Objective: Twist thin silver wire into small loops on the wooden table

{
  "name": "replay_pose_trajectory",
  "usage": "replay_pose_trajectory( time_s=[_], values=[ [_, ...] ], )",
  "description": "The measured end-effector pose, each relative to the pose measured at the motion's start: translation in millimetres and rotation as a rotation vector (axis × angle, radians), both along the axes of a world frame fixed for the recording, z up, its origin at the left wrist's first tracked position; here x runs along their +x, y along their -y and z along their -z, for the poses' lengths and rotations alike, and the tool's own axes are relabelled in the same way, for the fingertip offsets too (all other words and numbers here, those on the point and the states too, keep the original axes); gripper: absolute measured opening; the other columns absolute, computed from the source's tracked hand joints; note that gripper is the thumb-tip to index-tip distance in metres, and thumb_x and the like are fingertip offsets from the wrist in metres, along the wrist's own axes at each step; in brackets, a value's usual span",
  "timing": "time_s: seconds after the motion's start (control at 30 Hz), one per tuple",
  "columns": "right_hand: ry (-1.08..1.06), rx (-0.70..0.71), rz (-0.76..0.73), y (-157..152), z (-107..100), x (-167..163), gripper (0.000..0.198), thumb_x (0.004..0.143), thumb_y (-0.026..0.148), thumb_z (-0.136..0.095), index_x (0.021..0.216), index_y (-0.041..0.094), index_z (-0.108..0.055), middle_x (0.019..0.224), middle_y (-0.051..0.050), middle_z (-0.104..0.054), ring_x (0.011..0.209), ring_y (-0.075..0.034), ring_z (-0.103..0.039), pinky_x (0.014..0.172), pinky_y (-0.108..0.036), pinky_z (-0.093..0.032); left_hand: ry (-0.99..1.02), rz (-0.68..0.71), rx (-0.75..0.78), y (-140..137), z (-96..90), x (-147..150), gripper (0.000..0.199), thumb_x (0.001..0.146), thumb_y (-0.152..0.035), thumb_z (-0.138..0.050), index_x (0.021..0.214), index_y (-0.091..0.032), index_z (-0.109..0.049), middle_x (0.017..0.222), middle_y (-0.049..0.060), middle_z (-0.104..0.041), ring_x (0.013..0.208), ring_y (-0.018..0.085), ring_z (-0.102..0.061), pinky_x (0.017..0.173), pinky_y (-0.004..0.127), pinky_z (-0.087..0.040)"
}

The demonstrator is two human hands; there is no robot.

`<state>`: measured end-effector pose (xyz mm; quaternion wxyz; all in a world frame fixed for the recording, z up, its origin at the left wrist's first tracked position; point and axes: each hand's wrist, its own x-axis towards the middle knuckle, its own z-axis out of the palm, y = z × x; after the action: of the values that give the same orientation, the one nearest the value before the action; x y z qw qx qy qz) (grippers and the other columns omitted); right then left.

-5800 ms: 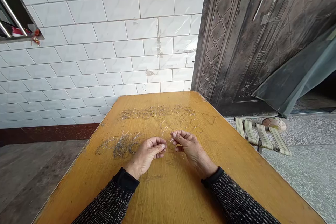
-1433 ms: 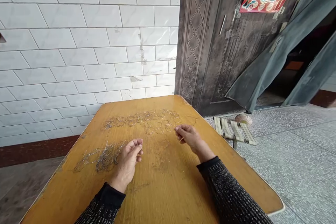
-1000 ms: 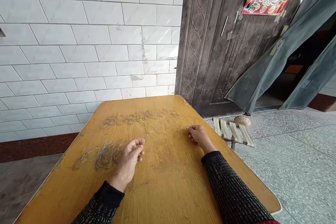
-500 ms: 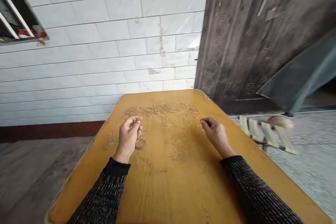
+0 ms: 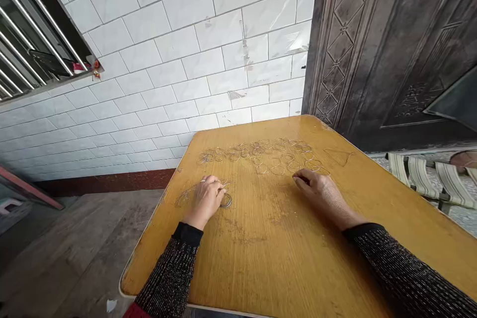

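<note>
My left hand [image 5: 208,198] is palm down at the left of the wooden table [image 5: 261,258], thumb and fingers drawn together. Beneath and beside it lie thin loose wires [image 5: 182,198] and a small wire coil [image 5: 226,200]; whether the fingertips hold a wire is hidden. My right hand [image 5: 322,193] rests near the table's right middle, fingers closed together. Just beyond its fingertips lies a wire loop [image 5: 313,165], at the end of a short row. What the right fingers hold, if anything, is too small to make out. A longer row of wire loops [image 5: 244,150] runs behind.
A bent wire [image 5: 340,156] lies at the table's far right. A tiled wall [image 5: 194,69] stands behind the table, with a barred window [image 5: 33,35] at left and a dark carved door [image 5: 391,59] at right. A striped strap seat [image 5: 421,176] stands beside the table.
The view has swung left and tilted. My left hand has turned from raised and pinched to palm down over the loose wires. My right hand stays closed near the row of loops.
</note>
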<state>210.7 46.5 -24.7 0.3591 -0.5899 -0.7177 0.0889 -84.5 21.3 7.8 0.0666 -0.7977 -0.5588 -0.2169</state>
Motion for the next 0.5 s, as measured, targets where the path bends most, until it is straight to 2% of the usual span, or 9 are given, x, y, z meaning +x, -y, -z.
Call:
replay_pose_trajectory(
  time_s=[0.17,0.3,0.5],
  values=[
    [0.021,-0.015,-0.012,0.1,-1.0,-0.2,0.023,0.078,0.030,-0.040,0.076,0.018,-0.059,0.067,-0.004,-0.064,0.061,-0.017,-0.058,0.055,-0.025,-0.038,-0.127,-0.015,-0.007,-1.9,6.4,7.1,0.008,0.072,-0.015,-0.057,0.065,-0.017,-0.059,0.082,0.005,-0.058,0.080,0.018,-0.051,0.073,0.033,-0.040],
    [0.035,0.004,-0.011,0.0,-2.3,-0.8,0.024,0.079,0.030,-0.039,0.076,0.018,-0.060,0.068,-0.005,-0.064,0.061,-0.017,-0.058,0.055,-0.025,-0.037,-0.017,0.039,-0.006,-0.5,6.6,5.9,0.009,0.072,-0.011,-0.056,0.068,-0.018,-0.059,0.085,0.003,-0.059,0.080,0.016,-0.053,0.074,0.031,-0.040],
    [0.088,0.020,-0.033,1.3,-3.7,-1.8,0.024,0.080,0.027,-0.039,0.079,0.018,-0.061,0.070,-0.005,-0.065,0.064,-0.018,-0.059,0.056,-0.025,-0.036,0.168,0.104,-0.040,0.8,1.0,0.2,0.012,0.076,-0.016,-0.052,0.074,-0.019,-0.064,0.084,0.003,-0.062,0.082,0.016,-0.055,0.076,0.030,-0.041]
  ],
)
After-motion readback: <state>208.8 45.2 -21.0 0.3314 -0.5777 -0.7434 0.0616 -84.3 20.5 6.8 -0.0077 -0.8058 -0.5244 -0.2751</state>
